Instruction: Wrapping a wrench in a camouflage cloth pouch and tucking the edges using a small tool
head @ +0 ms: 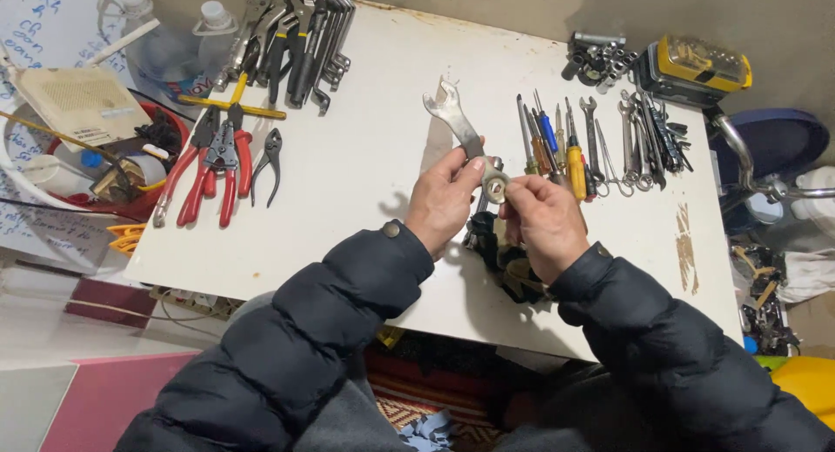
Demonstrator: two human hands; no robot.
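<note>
Over a white table (pixel 348 208), the left hand (pixel 442 200) grips a spanner (pixel 459 126) pointing to eleven o'clock while the right hand (pixel 544 221) pinches its lower ring end, steadying it, screwdrivers (pixel 552 147) at two o'clock.

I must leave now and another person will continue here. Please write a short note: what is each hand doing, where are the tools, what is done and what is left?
Left hand: shut on the middle of a silver open-ended wrench, held above the white table.
Right hand: fingertips pinch the wrench's lower end, by a small round metal part.
A dark cloth lies under the hands.
Laid out already: red-handled pliers on the left, dark spanners at the top, screwdrivers and small wrenches on the right.
Left: the wrench in hand is not yet set down with the rows.
</note>
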